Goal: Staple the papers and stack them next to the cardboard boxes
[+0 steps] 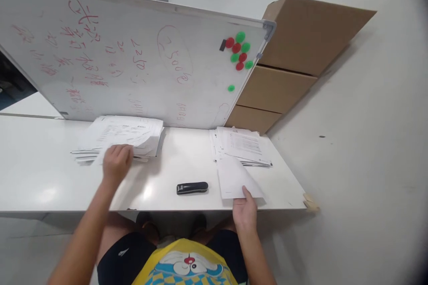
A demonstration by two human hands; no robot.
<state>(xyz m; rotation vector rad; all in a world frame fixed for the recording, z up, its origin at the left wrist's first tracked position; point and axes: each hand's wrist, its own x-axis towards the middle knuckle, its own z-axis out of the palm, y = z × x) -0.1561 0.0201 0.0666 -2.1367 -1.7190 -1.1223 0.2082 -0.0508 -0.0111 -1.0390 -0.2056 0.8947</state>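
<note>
On the left of the white table lies a thick stack of printed papers (123, 131). My left hand (117, 162) is closed at its front edge, with the corner of a top sheet lifted and curled in its fingers. At the right, my right hand (245, 207) pinches the near edge of a white sheet of paper (234, 180), thumb on top and fingers beneath. That sheet's far end reaches a second pile of printed papers (244, 144). Between the hands a black stapler (192, 188) rests flat on the table, touched by neither.
Behind the papers, a whiteboard (147, 62) with red writing stands along the table's back (187, 151). Red and green round magnets (236, 48) cluster at its upper right. Stacked cardboard boxes (301, 40) stand behind its right end, against a white wall (368, 142).
</note>
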